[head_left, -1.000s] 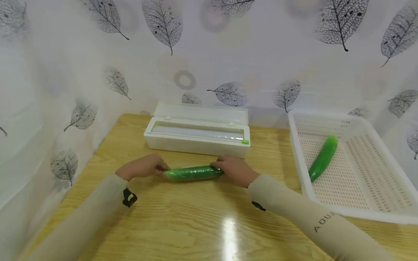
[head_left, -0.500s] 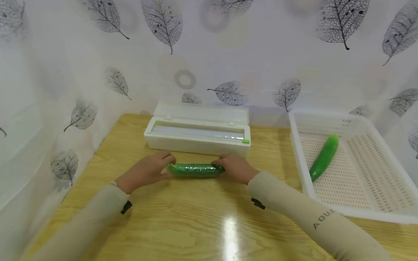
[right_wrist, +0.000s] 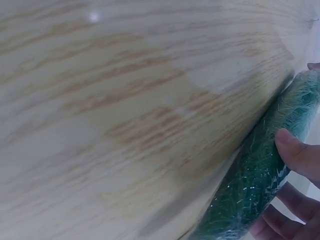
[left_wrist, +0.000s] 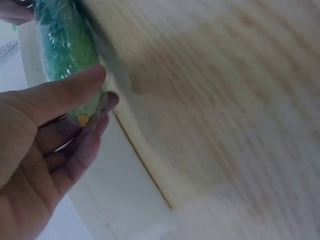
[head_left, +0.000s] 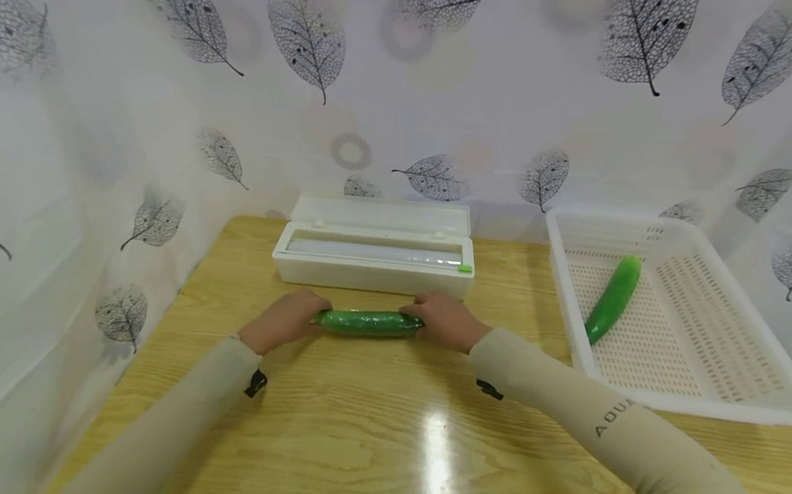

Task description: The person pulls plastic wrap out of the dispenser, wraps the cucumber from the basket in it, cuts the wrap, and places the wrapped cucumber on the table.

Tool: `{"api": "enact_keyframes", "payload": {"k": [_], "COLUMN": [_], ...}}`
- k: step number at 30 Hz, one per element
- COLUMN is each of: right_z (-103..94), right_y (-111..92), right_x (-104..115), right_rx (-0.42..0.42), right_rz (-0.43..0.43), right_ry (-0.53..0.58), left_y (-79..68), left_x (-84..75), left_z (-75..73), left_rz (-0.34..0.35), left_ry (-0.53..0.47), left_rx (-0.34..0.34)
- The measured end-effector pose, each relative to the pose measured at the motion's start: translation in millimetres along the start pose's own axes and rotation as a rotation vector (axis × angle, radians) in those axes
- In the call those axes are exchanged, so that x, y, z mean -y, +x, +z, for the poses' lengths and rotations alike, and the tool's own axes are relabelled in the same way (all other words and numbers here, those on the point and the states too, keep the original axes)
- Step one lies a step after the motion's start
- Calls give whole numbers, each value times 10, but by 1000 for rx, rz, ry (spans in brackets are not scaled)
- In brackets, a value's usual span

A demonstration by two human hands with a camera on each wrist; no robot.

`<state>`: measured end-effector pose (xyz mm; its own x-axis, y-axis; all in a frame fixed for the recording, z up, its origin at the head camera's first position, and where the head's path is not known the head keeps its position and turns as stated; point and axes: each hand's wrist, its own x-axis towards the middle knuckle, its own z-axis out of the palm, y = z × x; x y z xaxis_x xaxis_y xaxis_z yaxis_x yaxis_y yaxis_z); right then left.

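A green cucumber [head_left: 371, 322] in clear plastic film lies crosswise on the table, held at both ends. My left hand [head_left: 287, 319] grips its left end; in the left wrist view the thumb and fingers [left_wrist: 82, 150] pinch around the tip, where film bunches up. My right hand [head_left: 447, 322] holds the other end, its thumb along the film in the right wrist view, where the wrapped cucumber [right_wrist: 250, 175] shows wrinkled, shiny plastic. Just behind the hands stands a white film dispenser box [head_left: 372, 278], lid raised, with a roll of film inside and a green slider at its right.
On the right is a white plastic basket [head_left: 725, 409] with slotted sides. A second cucumber [head_left: 613, 299], bright green, leans inside near its left wall. A leaf-patterned curtain [head_left: 409, 85] hangs behind and to the left of the wooden table [head_left: 367, 438].
My left hand shifted its hold on the cucumber's left end, loosening and then closing on it again. The cucumber has turned from slanted to nearly level. My right hand has stayed in place.
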<state>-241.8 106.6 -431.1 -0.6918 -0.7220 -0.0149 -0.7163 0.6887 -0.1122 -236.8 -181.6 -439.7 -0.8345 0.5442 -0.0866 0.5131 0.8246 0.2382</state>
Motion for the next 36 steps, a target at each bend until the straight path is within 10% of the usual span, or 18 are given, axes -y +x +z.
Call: {"api": "enact_keyframes", "payload": {"k": [12, 26, 36], "right_z": [91, 80, 52], "right_y": [-11, -19, -12], "right_x": [-12, 8, -49], "right_rx": [-11, -10, 29], "right_rz": [-9, -16, -4], "right_ry": [-5, -5, 43], "left_y": [19, -62, 114], "left_x": [176, 97, -415], "left_z": [-54, -115, 10], "left_rz": [38, -22, 140], "left_ry": [-326, -158, 82], "left_rx": [200, 134, 16]}}
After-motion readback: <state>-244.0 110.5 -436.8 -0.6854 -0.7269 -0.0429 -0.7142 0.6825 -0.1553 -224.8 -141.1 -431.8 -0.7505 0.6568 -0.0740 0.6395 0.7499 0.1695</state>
